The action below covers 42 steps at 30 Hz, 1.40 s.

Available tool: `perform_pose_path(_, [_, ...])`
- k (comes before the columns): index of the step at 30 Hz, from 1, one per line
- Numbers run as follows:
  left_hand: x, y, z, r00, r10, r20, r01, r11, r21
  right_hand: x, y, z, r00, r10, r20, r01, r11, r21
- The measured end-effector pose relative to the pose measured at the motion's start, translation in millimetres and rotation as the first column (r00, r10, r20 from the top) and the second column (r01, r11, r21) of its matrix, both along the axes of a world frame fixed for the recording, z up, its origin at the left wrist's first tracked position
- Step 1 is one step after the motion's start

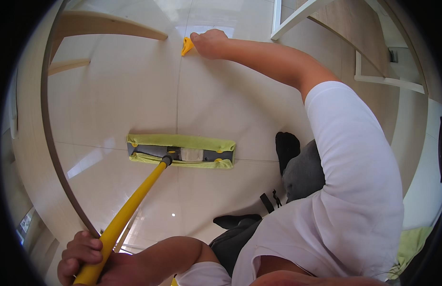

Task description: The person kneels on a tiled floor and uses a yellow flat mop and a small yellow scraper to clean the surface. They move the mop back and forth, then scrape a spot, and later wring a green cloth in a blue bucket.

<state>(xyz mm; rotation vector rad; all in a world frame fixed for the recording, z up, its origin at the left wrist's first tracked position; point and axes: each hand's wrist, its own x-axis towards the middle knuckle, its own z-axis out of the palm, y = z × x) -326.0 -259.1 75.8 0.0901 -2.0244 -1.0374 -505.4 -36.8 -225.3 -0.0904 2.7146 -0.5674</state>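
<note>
My left hand (pixel 95 259), at the lower left, is wrapped around the yellow handle (pixel 133 202) of a flat mop. The mop's grey head (pixel 156 152) lies flat on the tiled floor, with a lime-green cloth pad (pixel 181 139) folded over its long edges. A pale patch sits on top of the head, right of the handle joint. Stretched far forward, my right hand (pixel 210 43) grips a small yellow plastic scraper (pixel 187 46) held down at the floor near a tile joint. My fingers hide part of the scraper.
Wooden furniture legs (pixel 113 24) reach in at the upper left. A curved-looking tabletop edge (pixel 49 125) runs down the left side. White metal frame legs (pixel 296 18) stand at the upper right. My black-socked foot (pixel 288 146) rests right of the mop. A green cloth (pixel 412 246) shows at the lower right.
</note>
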Motion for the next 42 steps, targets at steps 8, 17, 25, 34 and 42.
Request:
perform_pose_path(8, [9.5, -5.7, 3.1, 0.986, -0.164, 0.009, 0.163, 0.982, 0.092, 16.1, 3.4, -0.5, 0.999, 0.026, -0.044, -0.024, 0.999, 0.047])
perform_pose_path(17, [7.5, -11.1, 5.3, 0.984, -0.167, 0.063, 0.166, 0.986, 0.026, 50.4, -0.3, 11.1, 0.995, 0.104, 0.008, -0.104, 0.993, 0.054])
perform_pose_path(25, [7.9, -4.8, 5.9, 0.992, -0.068, 0.103, 0.069, 0.998, -0.006, 9.8, 7.5, 17.7, 0.996, 0.086, -0.001, -0.085, 0.990, 0.110])
perform_pose_path(34, [6.3, -3.8, 4.8, 0.994, -0.076, 0.072, 0.078, 0.997, -0.024, -45.7, 30.5, -2.6, 0.966, 0.083, -0.247, -0.009, 0.957, 0.289])
perform_pose_path(42, [10.4, -17.8, 5.8, 0.982, -0.174, 0.075, 0.165, 0.980, 0.113, -56.0, 19.7, -8.0, 0.970, 0.138, -0.201, -0.077, 0.955, 0.285])
